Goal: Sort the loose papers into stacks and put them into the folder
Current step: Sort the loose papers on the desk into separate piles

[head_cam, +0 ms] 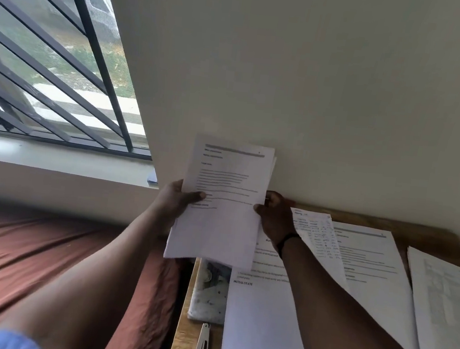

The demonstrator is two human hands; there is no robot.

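Both hands, left [175, 201] and right [274, 218], grip a flat white stack [221, 202] by its sides, above the wooden desk [184, 338].

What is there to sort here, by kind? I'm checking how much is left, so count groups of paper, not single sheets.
Held bundle of papers, gripped by the left hand and right hand: 1
Separate sheets or piles of paper on the table: at least 4
Pens: 1
Total: 6
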